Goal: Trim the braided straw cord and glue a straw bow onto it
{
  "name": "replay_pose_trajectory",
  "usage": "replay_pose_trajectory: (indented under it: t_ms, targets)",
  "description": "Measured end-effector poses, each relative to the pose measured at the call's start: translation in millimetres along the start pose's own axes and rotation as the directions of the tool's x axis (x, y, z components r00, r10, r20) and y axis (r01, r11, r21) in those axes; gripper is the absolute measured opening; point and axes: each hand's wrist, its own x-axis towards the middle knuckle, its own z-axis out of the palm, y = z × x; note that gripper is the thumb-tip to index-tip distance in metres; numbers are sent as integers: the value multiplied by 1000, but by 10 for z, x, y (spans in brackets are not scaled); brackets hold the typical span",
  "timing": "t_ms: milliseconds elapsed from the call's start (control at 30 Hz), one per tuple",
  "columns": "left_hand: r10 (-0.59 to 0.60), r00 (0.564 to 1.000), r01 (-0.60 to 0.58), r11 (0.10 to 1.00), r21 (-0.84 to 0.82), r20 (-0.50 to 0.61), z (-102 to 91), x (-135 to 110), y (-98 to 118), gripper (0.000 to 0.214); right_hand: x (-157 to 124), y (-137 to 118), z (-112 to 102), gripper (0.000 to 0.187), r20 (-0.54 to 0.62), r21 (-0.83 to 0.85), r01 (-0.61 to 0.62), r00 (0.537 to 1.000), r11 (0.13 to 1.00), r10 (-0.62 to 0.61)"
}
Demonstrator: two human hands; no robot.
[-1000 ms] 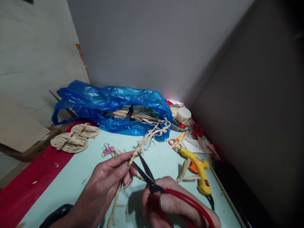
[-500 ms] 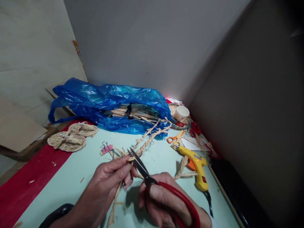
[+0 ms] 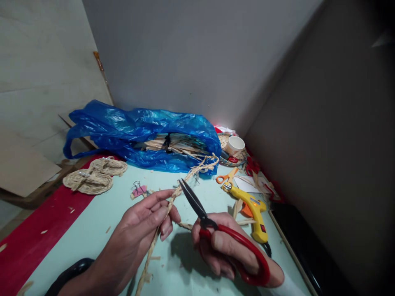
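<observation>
Between the thumb and fingers of my left hand runs a braided straw cord. One end of the braid trails toward the bottom edge, and the other stretches away to the blue bag. My right hand grips red-handled scissors, their dark blades nearly together and pointing up and left, just right of the braid and apart from it. Behind the left hand a pink binder clip lies on the pale green tabletop.
A blue plastic bag with bundled straw lies at the back. Woven straw pieces rest at left. On the right are a yellow glue gun, orange-handled scissors, a white cup and a black flat object.
The scissors and my right hand have moved right, off the strand near my left fingertips. The braid is now drawn straighter through my left hand.
</observation>
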Motion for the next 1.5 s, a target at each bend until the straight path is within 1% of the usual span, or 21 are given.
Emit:
replay_pose_trajectory:
  t_ms: [67, 167, 333, 433, 567, 767, 867, 933, 1033, 1133, 1233, 1300, 1367, 1500]
  targets:
    - [15, 1000, -14, 1000, 14, -18, 0, 3, 13, 18, -19, -24, -7, 50, 25, -31, -11, 1000, 999, 12]
    - [20, 1000, -20, 999, 34, -12, 4, -2, 34, 20, -18, -21, -13, 50, 36, -43, -1, 999, 999, 3]
    - [-29, 999, 28, 997, 65, 14, 10, -33, 56, 22, 1, 5, -34, 50, 30, -14, 25, 999, 1000, -24]
    - [-65, 998, 65, 996, 65, 8, 2, -24, 56, 16, -6, -28, -35, 53, 47, -32, 33, 998, 999, -31]
    - [-49, 998, 52, 996, 74, -34, -23, 19, 57, 11, -16, -95, -28, 57, 106, -92, -15, 994, 996, 24]
    - [13, 995, -5, 997, 75, -98, -36, 42, 98, 9, -28, -91, -91, 53, 158, -95, -187, 967, 978, 200]
    - [10, 994, -5, 999, 49, -104, -31, 33, 125, 9, -54, -85, -151, 53, 173, -99, -189, 964, 977, 204]
    - [-16, 995, 17, 1000, 7, -100, -36, 20, 129, 11, -65, -92, -181, 51, 173, -102, -197, 962, 975, 213]
    - [-61, 993, 59, 998, -26, -97, -54, 1, 114, 19, -58, -97, -203, 50, 184, -90, -234, 951, 968, 247]
    - [-69, 992, 70, 998, 7, -105, -63, -6, 100, 28, -35, -91, -205, 49, 218, -105, -247, 939, 963, 264]
    - [-68, 994, 70, 997, 21, -83, -50, -13, 110, 34, -28, -101, -201, 50, 206, -145, -252, 938, 957, 279]
    - [-87, 994, 88, 996, 20, -62, -33, -25, 125, 34, -37, -118, -197, 52, 183, -166, -236, 947, 957, 266]
    - [-79, 996, 82, 995, 54, -52, -13, -36, 137, 34, -49, -137, -192, 52, 175, -171, -224, 951, 959, 253]
    - [-22, 997, 30, 992, 124, -67, 24, -37, 147, 38, -69, -150, -184, 53, 161, -160, -221, 956, 962, 246]
